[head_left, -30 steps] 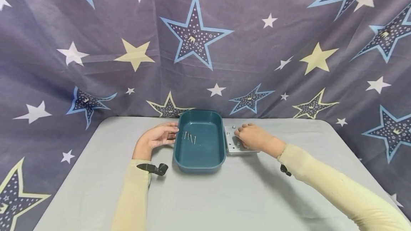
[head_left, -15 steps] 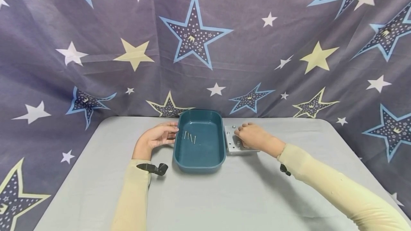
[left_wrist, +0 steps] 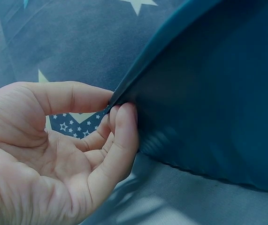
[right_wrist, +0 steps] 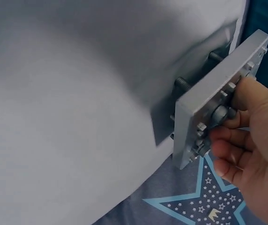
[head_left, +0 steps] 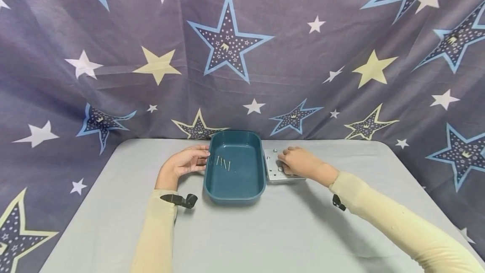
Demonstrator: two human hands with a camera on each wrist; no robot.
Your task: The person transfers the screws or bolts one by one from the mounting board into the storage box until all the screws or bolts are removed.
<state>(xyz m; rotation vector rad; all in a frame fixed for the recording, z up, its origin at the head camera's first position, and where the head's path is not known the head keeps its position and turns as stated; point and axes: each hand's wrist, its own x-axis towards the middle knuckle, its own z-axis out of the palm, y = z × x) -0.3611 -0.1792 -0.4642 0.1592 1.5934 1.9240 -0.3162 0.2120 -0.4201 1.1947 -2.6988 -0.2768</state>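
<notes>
My left hand (head_left: 187, 161) is at the left side of a dark teal tray (head_left: 236, 188), and in the left wrist view its thumb and fingers pinch the tray's rim (left_wrist: 145, 56). Several thin brass-coloured screws (head_left: 229, 166) lie inside, towards the left. To the right of the tray stands a silver metal plate (head_left: 273, 176) studded with bolts. Over this plate is my right hand (head_left: 303, 164). Seen from the right wrist, its thumb and curled fingers pinch at a bolt (right_wrist: 219, 115) on the plate's face; the fingertips are partly hidden. Threaded bolt ends (right_wrist: 182, 84) project from the plate's underside.
Everything rests on a table with a pale grey cover (head_left: 242, 239). A purple-grey curtain (head_left: 125, 24) printed with stars hangs right behind its far edge. The plate sits close beside the tray's right wall.
The right hand's fingers have shifted slightly to the right over the plate, showing a little more of a nearby bolt. The left hand, tray and screws stay put; the head view drifts slightly.
</notes>
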